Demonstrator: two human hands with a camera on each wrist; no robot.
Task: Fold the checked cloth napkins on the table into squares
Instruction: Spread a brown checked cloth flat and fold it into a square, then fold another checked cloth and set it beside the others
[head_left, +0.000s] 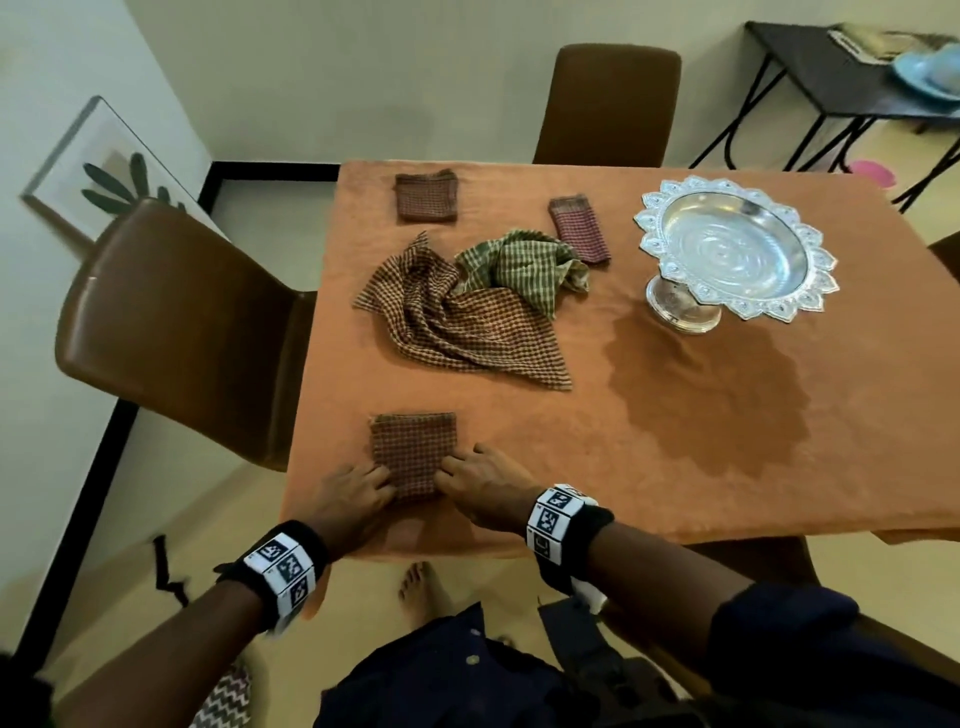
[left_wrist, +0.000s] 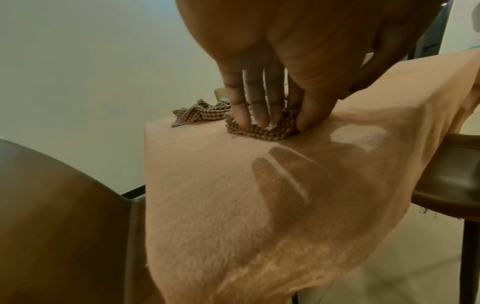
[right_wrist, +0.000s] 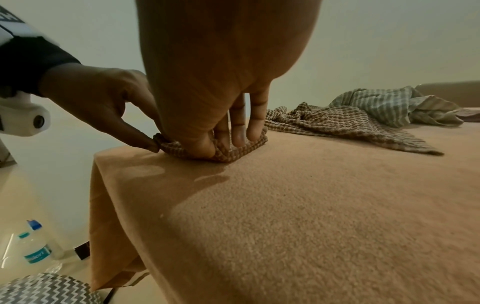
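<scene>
A folded brown checked napkin (head_left: 413, 452) (left_wrist: 259, 133) (right_wrist: 241, 150) lies near the front left edge of the table. My left hand (head_left: 382, 486) (left_wrist: 279, 121) pinches its near left corner, fingers on top and thumb at the edge. At the near right corner my right hand (head_left: 452, 475) (right_wrist: 221, 146) pinches it the same way, and the cloth bunches around the thumb. Two folded napkins (head_left: 426, 197) (head_left: 579, 228) lie at the far side. A loose brown checked napkin (head_left: 467, 327) and a crumpled green checked one (head_left: 524, 265) lie mid-table.
An orange tablecloth (head_left: 675, 441) covers the table and hangs over its edges. A silver pedestal bowl (head_left: 727, 249) stands at the right. Brown chairs stand at the left (head_left: 176, 322) and far side (head_left: 608, 104). Plastic bottles (right_wrist: 33, 246) stand on the floor.
</scene>
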